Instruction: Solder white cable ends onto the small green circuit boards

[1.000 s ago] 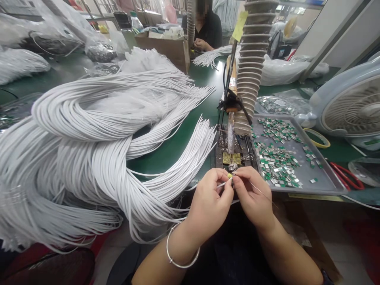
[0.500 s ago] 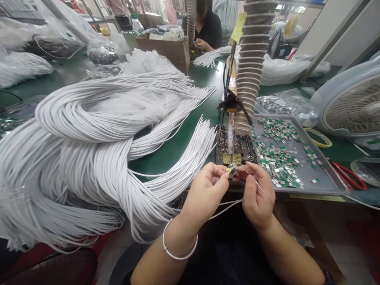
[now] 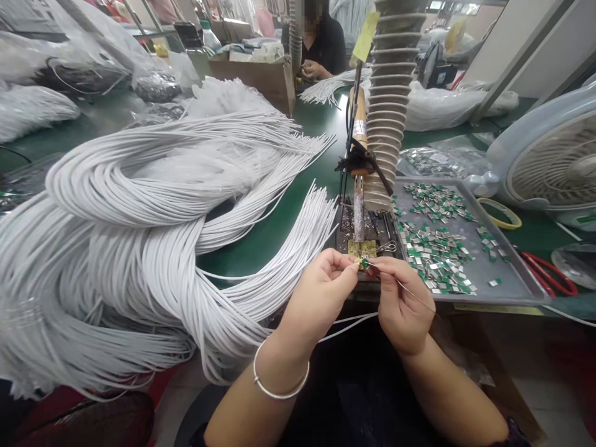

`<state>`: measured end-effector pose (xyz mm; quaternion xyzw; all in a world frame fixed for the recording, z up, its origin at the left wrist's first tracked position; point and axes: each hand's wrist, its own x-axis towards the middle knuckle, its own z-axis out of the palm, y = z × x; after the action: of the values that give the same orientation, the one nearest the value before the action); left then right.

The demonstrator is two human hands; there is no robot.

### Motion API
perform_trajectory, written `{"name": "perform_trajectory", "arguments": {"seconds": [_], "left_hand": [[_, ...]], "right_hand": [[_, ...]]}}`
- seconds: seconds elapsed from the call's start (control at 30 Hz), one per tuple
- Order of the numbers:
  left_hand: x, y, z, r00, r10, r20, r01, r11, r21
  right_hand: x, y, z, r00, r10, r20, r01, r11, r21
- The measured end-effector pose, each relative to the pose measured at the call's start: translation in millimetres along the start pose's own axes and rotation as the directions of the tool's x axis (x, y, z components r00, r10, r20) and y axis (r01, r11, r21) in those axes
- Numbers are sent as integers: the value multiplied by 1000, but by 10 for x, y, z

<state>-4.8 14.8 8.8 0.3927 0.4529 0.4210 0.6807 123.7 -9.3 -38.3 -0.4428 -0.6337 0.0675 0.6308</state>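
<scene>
My left hand (image 3: 321,297) pinches the end of a white cable (image 3: 347,325) with a small yellow-green piece (image 3: 360,262) at its tip. My right hand (image 3: 403,302) pinches a thin solder wire (image 3: 410,293) that meets that tip. Both hands are closed and sit just below the tip of a fixed soldering iron (image 3: 358,205) over a yellow pad (image 3: 363,248). A silver bangle circles my left wrist.
A big pile of white cables (image 3: 139,236) fills the left of the green table. A grey tray (image 3: 507,279) with several small green parts lies at the right, beside a white fan (image 3: 554,167), red-handled cutters (image 3: 549,276) and a ribbed hose (image 3: 388,99). Another person works at the far end.
Both hands have risen and moved forward, bringing the cable tip and solder wire up under the soldering iron. The white cable now hangs slack below my hands.
</scene>
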Motion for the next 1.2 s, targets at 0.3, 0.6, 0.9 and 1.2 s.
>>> {"name": "perform_trajectory", "arguments": {"seconds": [0.3,0.6,0.9,1.2], "left_hand": [[-2,69,26,999,33,-26,-34,999,-17],[-17,85,-1,999,42,-24,-43,999,-12],[-19,86,14,999,37,-15,-37,999,1],[-21,59,-10,999,36,-6,-36,999,11]], "right_hand": [[75,-44,22,997,-71,11,71,995,-63],[102,-55,29,997,-80,21,81,993,-80],[139,-75,28,994,-107,30,109,990,-94],[83,-63,10,996,-82,47,86,991,-98]]}}
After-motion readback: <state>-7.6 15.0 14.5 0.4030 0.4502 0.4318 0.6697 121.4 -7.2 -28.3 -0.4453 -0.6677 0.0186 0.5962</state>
